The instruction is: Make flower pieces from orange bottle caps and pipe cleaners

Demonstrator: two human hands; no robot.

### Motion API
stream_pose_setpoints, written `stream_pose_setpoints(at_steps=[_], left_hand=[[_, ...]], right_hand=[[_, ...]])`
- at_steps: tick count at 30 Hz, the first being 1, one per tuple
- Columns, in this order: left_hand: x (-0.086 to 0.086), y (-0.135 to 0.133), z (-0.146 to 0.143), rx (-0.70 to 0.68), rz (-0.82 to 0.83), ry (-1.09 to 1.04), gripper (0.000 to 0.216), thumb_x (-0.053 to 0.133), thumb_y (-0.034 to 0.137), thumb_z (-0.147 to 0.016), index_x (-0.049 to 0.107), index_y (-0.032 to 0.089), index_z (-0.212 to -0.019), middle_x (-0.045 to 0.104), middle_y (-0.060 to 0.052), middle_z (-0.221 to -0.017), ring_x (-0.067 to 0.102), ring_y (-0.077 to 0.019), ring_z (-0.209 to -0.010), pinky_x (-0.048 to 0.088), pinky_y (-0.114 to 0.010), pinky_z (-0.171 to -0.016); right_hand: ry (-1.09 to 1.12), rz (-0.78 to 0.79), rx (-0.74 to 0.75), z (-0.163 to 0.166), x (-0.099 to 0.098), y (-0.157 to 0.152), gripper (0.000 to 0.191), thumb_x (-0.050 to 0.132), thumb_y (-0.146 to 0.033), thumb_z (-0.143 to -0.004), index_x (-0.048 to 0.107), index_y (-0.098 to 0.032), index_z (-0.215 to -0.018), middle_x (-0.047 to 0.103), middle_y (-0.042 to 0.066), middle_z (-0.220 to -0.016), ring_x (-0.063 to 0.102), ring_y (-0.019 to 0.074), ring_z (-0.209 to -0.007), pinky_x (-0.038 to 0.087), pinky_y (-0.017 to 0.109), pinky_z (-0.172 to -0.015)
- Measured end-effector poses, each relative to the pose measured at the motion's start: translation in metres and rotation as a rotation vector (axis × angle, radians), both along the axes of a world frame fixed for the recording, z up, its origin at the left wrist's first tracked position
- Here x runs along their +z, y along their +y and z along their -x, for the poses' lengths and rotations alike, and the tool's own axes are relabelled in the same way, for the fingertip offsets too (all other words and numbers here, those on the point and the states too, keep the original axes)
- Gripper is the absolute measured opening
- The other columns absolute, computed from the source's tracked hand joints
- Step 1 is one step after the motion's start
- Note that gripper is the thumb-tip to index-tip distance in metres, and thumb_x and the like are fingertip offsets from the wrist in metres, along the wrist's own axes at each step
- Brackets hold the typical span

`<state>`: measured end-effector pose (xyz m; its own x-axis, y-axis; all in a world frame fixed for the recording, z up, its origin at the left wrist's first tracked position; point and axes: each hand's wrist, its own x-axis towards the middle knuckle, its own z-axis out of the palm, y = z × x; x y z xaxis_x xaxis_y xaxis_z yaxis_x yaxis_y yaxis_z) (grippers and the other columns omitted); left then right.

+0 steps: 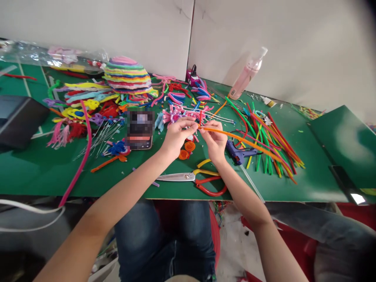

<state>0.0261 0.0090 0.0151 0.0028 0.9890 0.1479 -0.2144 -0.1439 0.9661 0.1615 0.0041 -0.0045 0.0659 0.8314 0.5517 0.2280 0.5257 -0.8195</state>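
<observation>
My left hand [176, 136] and my right hand [215, 139] meet over the green table [35, 168], both pinched on one end of a long orange pipe cleaner [249, 141] that runs off to the right. Under the hands lie two small orange coils [187, 150]. A pink fuzzy flower [172, 115] sits just beyond my left hand. Scissors with yellow and red handles [194, 179] rest near the table's front edge, below my hands. A blue glue gun [239, 153] lies right of my right hand.
A pile of straight coloured pipe cleaners [272, 147] fans out at the right. A stack of coloured rounds [127, 75], a phone [140, 130], a pink spray bottle [247, 73], a long pink stem [82, 156] and a black box [18, 119] stand left and back.
</observation>
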Motion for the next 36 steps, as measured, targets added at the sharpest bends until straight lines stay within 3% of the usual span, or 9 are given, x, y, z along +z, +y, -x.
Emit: stream_pose_setpoints(at_steps=[6, 10, 16, 20, 23, 26, 31, 36], left_hand=[[0.014, 0.004, 0.018, 0.094, -0.371, 0.707, 0.009, 0.066, 0.026, -0.076, 0.069, 0.021, -0.069, 0.062, -0.004, -0.1, 0.054, -0.0239, -0.105, 0.037, -0.045, -0.099], [0.02, 0.003, 0.026, 0.019, -0.572, 1.033, 0.015, 0.061, 0.017, -0.077, 0.066, 0.021, -0.063, 0.064, -0.006, -0.101, 0.048, -0.0294, -0.115, 0.028, -0.053, -0.102], [0.017, 0.001, 0.027, -0.029, -0.726, 1.171, 0.028, 0.045, 0.004, -0.078, 0.066, 0.02, -0.067, 0.062, -0.008, -0.105, 0.042, -0.0295, -0.124, 0.016, -0.056, -0.109], [0.017, -0.001, 0.025, -0.024, -0.74, 1.208, 0.028, 0.043, 0.005, -0.08, 0.066, 0.02, -0.076, 0.059, -0.01, -0.113, 0.039, -0.0297, -0.127, 0.014, -0.056, -0.111], [0.019, -0.002, 0.022, 0.032, -0.654, 1.102, 0.02, 0.048, 0.014, -0.084, 0.066, 0.021, -0.082, 0.056, -0.01, -0.118, 0.04, -0.0294, -0.126, 0.018, -0.055, -0.111], [0.016, -0.002, 0.015, 0.123, -0.477, 0.746, 0.011, 0.057, 0.027, -0.083, 0.066, 0.021, -0.083, 0.059, -0.008, -0.112, 0.048, -0.0262, -0.118, 0.028, -0.049, -0.108], [0.003, -0.003, -0.004, 0.001, -0.074, -0.036, 0.016, 0.073, 0.033, -0.068, 0.071, 0.02, -0.077, 0.063, -0.005, -0.107, 0.057, -0.023, -0.107, 0.046, -0.039, -0.091], [-0.002, -0.006, -0.015, 0.018, 0.097, -0.355, 0.018, 0.081, 0.029, -0.058, 0.074, 0.022, -0.073, 0.067, -0.002, -0.105, 0.055, -0.022, -0.114, 0.044, -0.032, -0.092]], right_hand=[[-0.13, -0.013, -0.047, -0.009, 0.005, 0.005, 0.016, 0.067, -0.044, -0.079, 0.071, -0.029, -0.08, 0.054, 0.004, -0.104, 0.051, 0.0228, -0.106, 0.044, 0.044, -0.095], [-0.285, -0.042, 0.031, -0.015, 0.001, 0.012, 0.016, 0.067, -0.042, -0.079, 0.07, -0.027, -0.077, 0.055, 0.004, -0.109, 0.053, 0.0222, -0.104, 0.046, 0.042, -0.094], [-0.467, -0.065, 0.127, -0.014, -0.001, 0.015, 0.012, 0.062, -0.033, -0.083, 0.069, -0.023, -0.083, 0.064, 0.005, -0.095, 0.06, 0.0204, -0.094, 0.048, 0.039, -0.089], [-0.422, -0.004, 0.136, -0.016, 0.006, 0.012, 0.016, 0.062, -0.035, -0.083, 0.068, -0.023, -0.076, 0.066, 0.004, -0.084, 0.062, 0.0185, -0.084, 0.05, 0.036, -0.082], [-0.238, 0.053, 0.088, -0.016, 0.009, 0.01, 0.02, 0.064, -0.041, -0.081, 0.067, -0.023, -0.073, 0.064, 0.003, -0.081, 0.061, 0.0175, -0.082, 0.05, 0.035, -0.079], [-0.035, 0.114, 0.038, -0.012, 0.01, 0.007, 0.025, 0.063, -0.046, -0.08, 0.067, -0.023, -0.075, 0.062, 0.003, -0.082, 0.059, 0.0168, -0.083, 0.05, 0.034, -0.076], [0.281, 0.264, 0.057, 0.0, 0.012, -0.002, 0.024, 0.068, -0.046, -0.073, 0.067, -0.022, -0.077, 0.06, 0.001, -0.087, 0.058, 0.0151, -0.082, 0.05, 0.031, -0.073], [0.46, 0.304, 0.051, 0.009, 0.012, -0.007, 0.02, 0.074, -0.04, -0.066, 0.068, -0.022, -0.074, 0.06, -0.002, -0.082, 0.057, 0.0136, -0.082, 0.048, 0.029, -0.075]])
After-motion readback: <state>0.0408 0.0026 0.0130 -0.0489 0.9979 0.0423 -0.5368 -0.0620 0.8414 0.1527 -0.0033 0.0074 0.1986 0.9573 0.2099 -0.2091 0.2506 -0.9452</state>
